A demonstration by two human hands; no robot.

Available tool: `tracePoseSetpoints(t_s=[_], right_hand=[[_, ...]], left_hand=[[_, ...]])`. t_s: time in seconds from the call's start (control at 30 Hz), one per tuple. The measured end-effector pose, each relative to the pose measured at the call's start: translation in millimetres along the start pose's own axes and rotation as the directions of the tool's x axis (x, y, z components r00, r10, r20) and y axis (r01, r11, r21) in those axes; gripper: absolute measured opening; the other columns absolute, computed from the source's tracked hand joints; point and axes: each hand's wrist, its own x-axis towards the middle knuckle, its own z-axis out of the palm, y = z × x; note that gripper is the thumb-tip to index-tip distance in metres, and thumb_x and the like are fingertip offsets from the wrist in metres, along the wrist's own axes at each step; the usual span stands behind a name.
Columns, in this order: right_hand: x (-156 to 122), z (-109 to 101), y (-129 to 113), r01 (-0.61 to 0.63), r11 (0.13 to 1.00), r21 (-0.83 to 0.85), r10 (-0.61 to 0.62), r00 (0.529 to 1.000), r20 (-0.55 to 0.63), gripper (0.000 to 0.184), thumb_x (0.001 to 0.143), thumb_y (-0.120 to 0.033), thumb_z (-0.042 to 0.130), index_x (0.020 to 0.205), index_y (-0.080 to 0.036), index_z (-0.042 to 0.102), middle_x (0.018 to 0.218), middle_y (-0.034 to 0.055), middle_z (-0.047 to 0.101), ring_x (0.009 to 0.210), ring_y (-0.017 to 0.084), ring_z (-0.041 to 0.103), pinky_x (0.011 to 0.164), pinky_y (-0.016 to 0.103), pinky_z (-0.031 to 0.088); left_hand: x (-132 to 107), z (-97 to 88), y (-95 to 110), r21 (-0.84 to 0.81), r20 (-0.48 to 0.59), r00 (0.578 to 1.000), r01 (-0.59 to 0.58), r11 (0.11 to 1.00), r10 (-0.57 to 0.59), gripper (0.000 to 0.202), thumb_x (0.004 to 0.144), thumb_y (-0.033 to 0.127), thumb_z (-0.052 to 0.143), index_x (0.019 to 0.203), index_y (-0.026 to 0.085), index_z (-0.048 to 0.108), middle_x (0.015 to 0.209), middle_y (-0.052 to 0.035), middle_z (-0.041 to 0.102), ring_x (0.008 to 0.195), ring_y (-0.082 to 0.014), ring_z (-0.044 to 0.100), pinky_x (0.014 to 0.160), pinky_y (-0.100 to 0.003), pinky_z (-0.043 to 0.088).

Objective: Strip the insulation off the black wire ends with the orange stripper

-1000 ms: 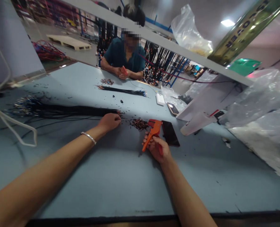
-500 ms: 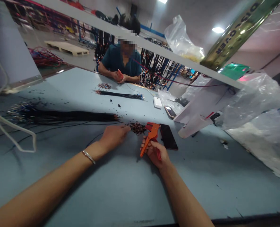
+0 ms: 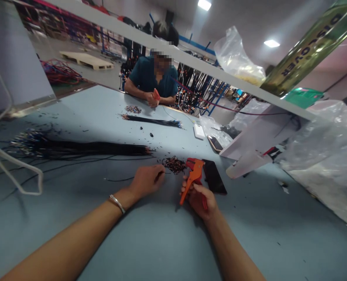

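Note:
My right hand (image 3: 201,199) is wrapped round an orange and red wire stripper (image 3: 193,173), its jaws pointing away from me. My left hand (image 3: 148,180) is closed, fingers curled down near the table. A thin black wire (image 3: 120,180) runs from behind that hand out to the left; the grip on it is mostly hidden. Just beyond both hands lies a pile of small dark and copper-coloured cut ends (image 3: 175,164). A thick bundle of black wires (image 3: 94,148) stretches across the table to the left, with bare ends nearest my left hand.
A dark phone (image 3: 215,176) lies right of the stripper. A white box (image 3: 199,132) and another phone (image 3: 214,143) sit farther back. Across the table (image 3: 150,246), a person (image 3: 152,80) holds a red-orange tool behind a smaller wire bundle (image 3: 152,120). Plastic bags (image 3: 328,144) lie at right.
My left hand has drawn slightly back from the pile, and its fingers have curled in. The stripper stays in my right hand. The whole view has shifted a little.

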Motion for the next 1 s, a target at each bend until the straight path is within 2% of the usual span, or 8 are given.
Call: tracePoseSetpoints(t_s=[0.13,0.23,0.3,0.4,0.53,0.7,0.9,1.0], right_hand=[[-3.2,4.4,0.7,0.025,0.996,-0.081,-0.024,1.000,0.016,0.032,0.072,-0.022,0.065,0.103,-0.017,0.066,0.086,0.0037,0.069,0.078,0.019,0.065,0.076,0.033,0.053],[-6.4,8.0,0.6,0.042,0.991,-0.130,-0.037,0.999,0.040,0.034,0.071,-0.021,0.065,0.104,-0.018,0.065,0.085,0.0038,0.069,0.076,0.020,0.066,0.072,0.034,0.053],[-9.3,10.1,0.5,0.047,0.985,-0.166,-0.037,0.997,0.063,0.035,0.071,-0.022,0.066,0.106,-0.017,0.064,0.085,0.0045,0.068,0.075,0.020,0.066,0.070,0.034,0.053],[-13.8,12.7,0.4,0.042,0.975,-0.216,-0.023,0.996,0.090,0.036,0.072,-0.024,0.066,0.107,-0.016,0.062,0.086,0.0061,0.069,0.074,0.021,0.066,0.066,0.033,0.053],[-17.7,15.0,1.0,0.030,0.969,-0.246,-0.011,0.997,0.078,0.035,0.073,-0.025,0.065,0.107,-0.015,0.062,0.086,0.0069,0.069,0.074,0.022,0.067,0.061,0.033,0.053],[-19.1,17.0,1.5,-0.031,0.966,-0.258,0.058,0.993,0.100,0.036,0.072,-0.024,0.066,0.106,-0.013,0.063,0.086,0.0078,0.069,0.072,0.022,0.068,0.058,0.033,0.054],[-18.9,17.6,1.8,-0.024,0.965,-0.260,0.055,0.992,0.115,0.034,0.072,-0.022,0.065,0.105,-0.013,0.063,0.085,0.0072,0.069,0.071,0.021,0.067,0.058,0.032,0.055],[-18.8,17.3,2.1,-0.021,0.964,-0.267,0.058,0.990,0.130,0.035,0.072,-0.022,0.065,0.106,-0.013,0.062,0.086,0.0077,0.068,0.073,0.021,0.067,0.058,0.033,0.055]], left_hand=[[1.2,3.8,-5.0,-0.060,-0.096,0.995,-0.037,0.998,0.032,0.021,0.089,0.025,0.045,0.088,0.019,0.065,0.082,-0.0020,0.070,0.063,-0.0139,0.059,0.054,-0.023,0.032],[1.6,3.2,-5.1,-0.064,-0.101,0.995,-0.034,0.997,0.028,0.022,0.090,0.027,0.045,0.092,0.020,0.067,0.091,-0.0033,0.071,0.071,-0.0156,0.062,0.056,-0.023,0.035],[2.0,1.9,-3.8,-0.050,-0.069,0.998,-0.013,0.999,0.009,0.023,0.091,0.028,0.045,0.094,0.020,0.067,0.089,-0.0036,0.072,0.070,-0.0161,0.062,0.056,-0.023,0.035],[2.8,1.1,-1.9,-0.016,-0.032,0.999,0.021,1.000,-0.021,0.025,0.090,0.030,0.045,0.089,0.019,0.067,0.076,-0.0027,0.070,0.062,-0.0155,0.059,0.054,-0.023,0.034],[3.1,2.2,-1.2,0.005,-0.063,0.997,0.039,0.999,-0.038,0.025,0.089,0.030,0.043,0.088,0.018,0.065,0.069,-0.0023,0.066,0.057,-0.0148,0.056,0.052,-0.024,0.033],[0.8,1.1,-2.0,-0.026,-0.127,0.992,-0.010,1.000,0.007,0.023,0.089,0.028,0.042,0.089,0.018,0.063,0.074,-0.0019,0.067,0.057,-0.0131,0.056,0.053,-0.023,0.035],[-2.2,1.1,-3.2,-0.084,-0.207,0.977,-0.071,0.994,0.052,0.021,0.090,0.026,0.043,0.093,0.018,0.063,0.089,-0.0045,0.070,0.069,-0.0155,0.063,0.061,-0.025,0.042],[-2.9,1.9,-3.9,-0.097,-0.244,0.967,-0.105,0.990,0.079,0.022,0.091,0.026,0.043,0.095,0.019,0.063,0.090,-0.0052,0.070,0.072,-0.0160,0.064,0.063,-0.025,0.044]])
